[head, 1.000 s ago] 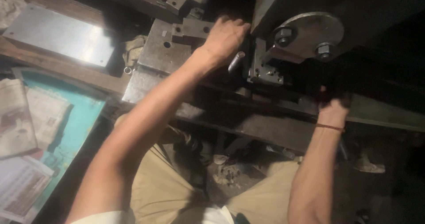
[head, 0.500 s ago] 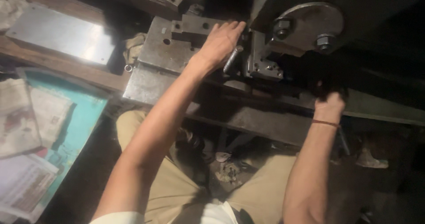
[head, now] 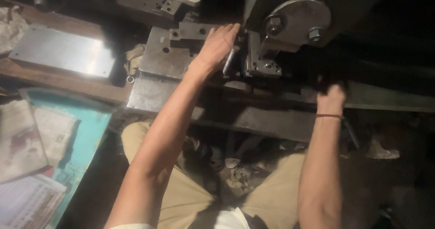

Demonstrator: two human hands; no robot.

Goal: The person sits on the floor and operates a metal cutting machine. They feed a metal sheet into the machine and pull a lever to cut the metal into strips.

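Far left: a shiny steel sheet, lying flat. Left hand laid flat, fingers together, on the press's grey die plate, just beside a short metal pin; pin's long axis tilted up-right, towards the die block. Best kept low, fingertips outside the die. Right hand curled around something dark; grip unclear.

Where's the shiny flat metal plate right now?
In the head view, the flat metal plate lies at upper left on the wooden bench, left of the grey machine block where the left hand rests.
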